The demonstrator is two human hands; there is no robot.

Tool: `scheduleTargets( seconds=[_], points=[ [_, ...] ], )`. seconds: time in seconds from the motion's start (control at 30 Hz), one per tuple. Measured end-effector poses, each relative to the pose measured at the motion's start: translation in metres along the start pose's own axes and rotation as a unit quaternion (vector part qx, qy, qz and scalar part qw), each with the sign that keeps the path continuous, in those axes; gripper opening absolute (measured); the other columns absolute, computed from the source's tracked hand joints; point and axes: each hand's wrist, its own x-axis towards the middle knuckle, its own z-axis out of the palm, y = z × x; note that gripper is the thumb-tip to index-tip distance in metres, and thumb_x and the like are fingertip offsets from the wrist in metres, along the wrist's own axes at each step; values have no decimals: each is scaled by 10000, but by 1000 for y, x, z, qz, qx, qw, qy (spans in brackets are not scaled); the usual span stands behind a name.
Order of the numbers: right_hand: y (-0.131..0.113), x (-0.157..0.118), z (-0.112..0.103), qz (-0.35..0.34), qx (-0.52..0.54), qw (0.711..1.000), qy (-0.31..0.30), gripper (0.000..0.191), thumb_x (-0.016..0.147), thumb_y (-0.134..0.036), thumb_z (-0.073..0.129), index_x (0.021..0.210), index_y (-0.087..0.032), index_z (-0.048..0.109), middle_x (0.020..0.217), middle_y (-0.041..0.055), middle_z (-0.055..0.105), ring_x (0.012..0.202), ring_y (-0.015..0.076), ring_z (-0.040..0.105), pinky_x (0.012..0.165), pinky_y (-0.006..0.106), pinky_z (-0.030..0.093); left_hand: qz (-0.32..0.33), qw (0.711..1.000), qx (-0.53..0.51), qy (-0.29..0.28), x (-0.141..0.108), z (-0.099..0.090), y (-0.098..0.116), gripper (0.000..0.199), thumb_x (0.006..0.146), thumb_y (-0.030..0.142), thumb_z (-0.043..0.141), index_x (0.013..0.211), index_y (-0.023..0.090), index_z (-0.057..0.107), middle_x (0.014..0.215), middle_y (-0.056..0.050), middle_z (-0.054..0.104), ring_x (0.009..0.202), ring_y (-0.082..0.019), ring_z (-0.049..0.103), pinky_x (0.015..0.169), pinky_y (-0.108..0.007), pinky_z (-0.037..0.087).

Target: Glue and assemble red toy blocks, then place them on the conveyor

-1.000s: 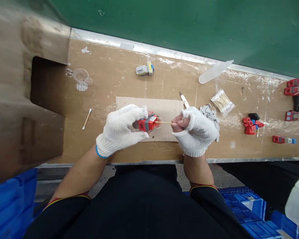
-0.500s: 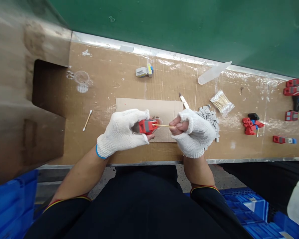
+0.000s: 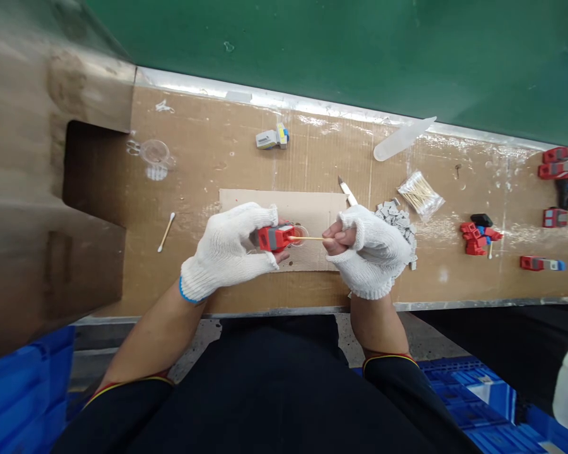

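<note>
My left hand (image 3: 231,249), in a white fingerless glove, is closed around a red and grey plastic toy part (image 3: 273,238). Between the fingertips of my right hand (image 3: 366,249), gloved the same way, is a cotton swab (image 3: 312,238). Its far tip reaches the right end of the toy part; whether it touches is too small to tell. Just beyond lies a small clear round dish (image 3: 300,232) on a cardboard sheet (image 3: 246,197). A pile of small grey pieces (image 3: 397,221) sits beside my right hand, partly hidden by it.
Around lie a white-handled knife (image 3: 348,191), a bag of cotton swabs (image 3: 421,194), a translucent plastic strip (image 3: 402,140), a grey-yellow toy part (image 3: 272,137) and a loose swab (image 3: 166,232). Red parts (image 3: 476,239) are at right. A metal panel (image 3: 89,246) borders the left. Another person's dark clothing (image 3: 492,340) shows lower right.
My left hand has shifted slightly left with the toy part, which is turned a little. My right hand holds the swab in nearly the same place.
</note>
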Motion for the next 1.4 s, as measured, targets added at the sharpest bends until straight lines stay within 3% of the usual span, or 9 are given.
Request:
scheduleTargets(
  seconds=[0.2, 0.4, 0.53, 0.73, 0.93, 1.03, 1.17, 1.27, 1.4],
  points=[
    [8, -1, -16, -8, -10, 999, 38, 255, 1012, -258, 878, 809, -296, 729, 738, -57, 782, 593, 154, 726, 537, 302, 606, -25, 999, -29, 35, 1, 2, -4, 161, 931, 362, 901, 1017, 285, 789, 1050, -49, 894, 883, -248, 833, 848, -418, 740],
    [23, 5, -28, -71, -129, 964, -220, 197, 1031, -268, 807, 874, -297, 692, 775, -40, 762, 671, 170, 666, 674, 348, 543, -103, 988, -64, 98, -3, 5, -21, 334, 941, 326, 798, 1260, 225, 801, 1193, -43, 905, 960, -233, 869, 833, -372, 763],
    [30, 4, -23, -100, -135, 953, -251, 147, 1040, -263, 780, 936, -295, 682, 855, -26, 804, 699, 173, 657, 696, 342, 515, -119, 986, -75, 87, -4, 7, -25, 364, 959, 324, 799, 1314, 245, 791, 1233, -24, 898, 1016, -244, 879, 888, -364, 774],
    [29, 2, -20, -86, -170, 951, -243, 231, 1024, -188, 778, 871, -284, 634, 757, -47, 719, 693, 163, 628, 710, 327, 496, -141, 979, -114, 97, -3, 11, -23, 402, 872, 303, 858, 1264, 241, 795, 1268, -69, 895, 1064, -272, 887, 940, -415, 772],
    [23, 1, -27, -37, -148, 968, -197, 225, 1046, -242, 795, 851, -282, 690, 782, -38, 763, 694, 169, 702, 696, 344, 587, -169, 972, -133, 95, -3, 9, -22, 425, 875, 363, 865, 1283, 270, 791, 1255, -50, 884, 1025, -256, 879, 892, -391, 764],
    [17, -3, -27, 28, -90, 991, -92, 228, 1051, -291, 830, 839, -286, 747, 792, -34, 769, 676, 170, 734, 625, 346, 604, -179, 968, -153, 85, -2, 9, -18, 468, 845, 387, 898, 1277, 252, 777, 1236, -73, 872, 1003, -266, 869, 872, -404, 767],
    [10, -9, -14, 40, 38, 996, 63, 227, 1039, -376, 906, 888, -305, 753, 748, -51, 705, 670, 169, 751, 598, 342, 646, -180, 966, -181, 40, 0, 13, -8, 445, 808, 394, 963, 1173, 239, 762, 1138, -74, 869, 915, -268, 864, 734, -369, 745],
    [7, -11, -1, 37, 58, 994, 86, 278, 1048, -436, 913, 881, -308, 732, 712, -61, 657, 656, 161, 751, 595, 333, 658, -175, 962, -209, -14, 0, 16, 1, 382, 807, 363, 982, 1100, 246, 768, 1098, -59, 878, 901, -267, 879, 691, -338, 729],
    [5, -12, 5, 42, 56, 996, 63, 288, 1070, -452, 891, 879, -300, 737, 734, -66, 691, 668, 143, 766, 607, 309, 673, -151, 970, -191, -26, -1, 16, 6, 361, 804, 336, 968, 1086, 206, 782, 1155, -80, 887, 1005, -281, 906, 836, -335, 754]
  ],
)
